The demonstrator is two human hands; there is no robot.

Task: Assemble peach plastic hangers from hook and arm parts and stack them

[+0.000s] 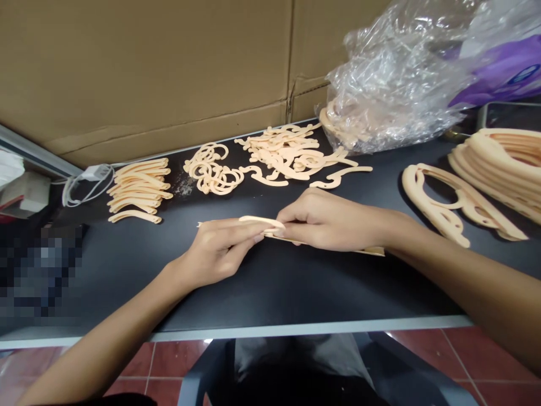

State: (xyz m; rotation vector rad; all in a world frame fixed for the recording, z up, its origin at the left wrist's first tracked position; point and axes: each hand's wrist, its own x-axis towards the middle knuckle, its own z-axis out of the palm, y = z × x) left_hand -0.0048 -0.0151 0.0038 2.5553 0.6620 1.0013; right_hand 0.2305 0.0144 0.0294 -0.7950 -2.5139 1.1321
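Over the front middle of the black table, my left hand (222, 245) and my right hand (333, 223) are closed around the same cream plastic folding hanger (264, 220). One curved arm of it shows above my left fingers, and a flat end sticks out below my right wrist. My hands nearly meet at its middle, where the fingers hide the joint. A folded hanger (431, 197) lies to the right of my right hand. Beyond my hands are a heap of cream hook pieces (211, 169) and a pile of longer S-shaped pieces (287, 149).
Curved arm pieces (137, 186) lie in a stacked row at the left, near a white cable (87, 189). Several folded hangers (499, 169) are stacked at far right. A clear plastic bag (393, 79) holding cream parts stands at the back right, against cardboard (169, 67).
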